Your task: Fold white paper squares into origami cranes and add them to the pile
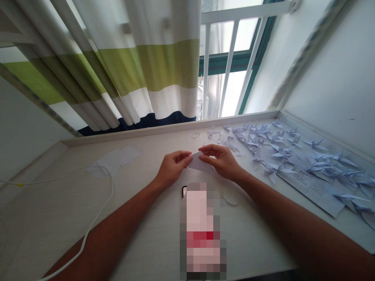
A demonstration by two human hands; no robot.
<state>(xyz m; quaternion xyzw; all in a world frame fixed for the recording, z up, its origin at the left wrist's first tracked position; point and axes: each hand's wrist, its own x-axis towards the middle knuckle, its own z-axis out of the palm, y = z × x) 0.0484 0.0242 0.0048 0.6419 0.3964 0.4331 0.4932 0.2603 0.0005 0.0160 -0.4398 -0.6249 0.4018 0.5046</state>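
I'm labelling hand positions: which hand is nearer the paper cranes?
Right. The right hand is left of the cranes; the left hand is farther left, across the held paper.

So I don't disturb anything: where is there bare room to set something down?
Bare tabletop shows within the curve of the white cable, and between that cable and the left forearm. Paper cranes crowd the right side, beyond the right forearm; a blurred-out object lies between the forearms.

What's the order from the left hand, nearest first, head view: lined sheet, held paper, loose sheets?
1. Held paper: at the left hand's fingertips
2. Loose sheets: to its left
3. Lined sheet: far right, partly under paper cranes
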